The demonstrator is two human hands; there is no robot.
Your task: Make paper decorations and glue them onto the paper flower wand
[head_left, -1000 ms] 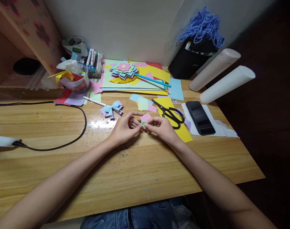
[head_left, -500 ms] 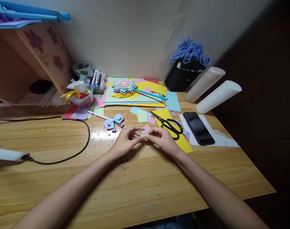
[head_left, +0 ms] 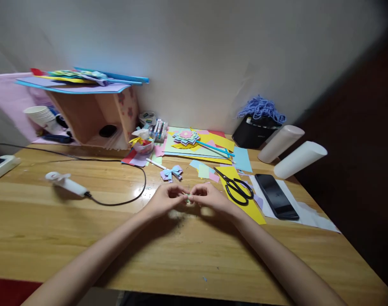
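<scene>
Both hands meet above the wooden table, fingertips nearly touching. Between them is a small pale green paper piece [head_left: 188, 199], mostly covered by fingers. My left hand [head_left: 167, 198] pinches it from the left, and my right hand [head_left: 209, 197] from the right. A blue and purple paper bow [head_left: 172, 173] lies just behind my left hand. Black-handled scissors [head_left: 235, 187] rest on a yellow paper strip [head_left: 256, 214] to the right of my right hand. Small green and pink papers [head_left: 203, 171] lie behind the hands.
A layered paper flower [head_left: 186, 137] lies on coloured sheets at the back. A phone [head_left: 276, 196] and two white rolls [head_left: 300, 159] are at right. The corded white tool [head_left: 69, 185] lies left; an open box [head_left: 130, 114] stands behind it.
The camera view has shifted, showing more of the left side, including the whole corded tool and cups. Both hands remain together at the small green piece, which is now more covered.
</scene>
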